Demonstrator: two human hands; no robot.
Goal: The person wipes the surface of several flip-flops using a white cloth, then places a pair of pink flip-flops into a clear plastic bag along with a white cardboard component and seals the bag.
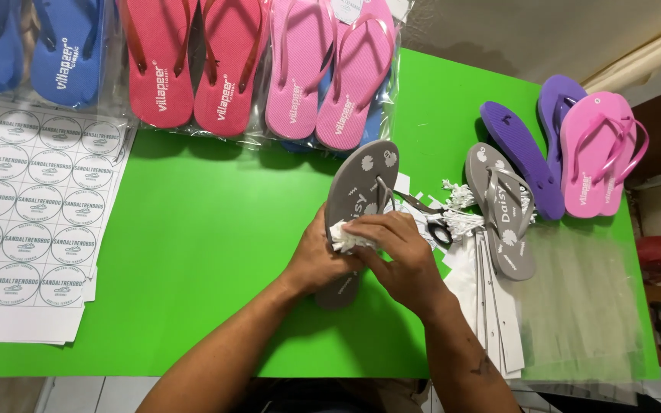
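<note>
Hands (369, 252) grip grey sandal (361, 191) mid-table (open green table (208, 245) leftward).

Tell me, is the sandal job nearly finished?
Partway, it seems. Done: bagged sandal pairs lie along the table's far edge. In hand: the left hand holds a grey sandal while the right hand presses a white wad on it. Left: another grey sandal, purple and pink ones, unbagged.
</note>
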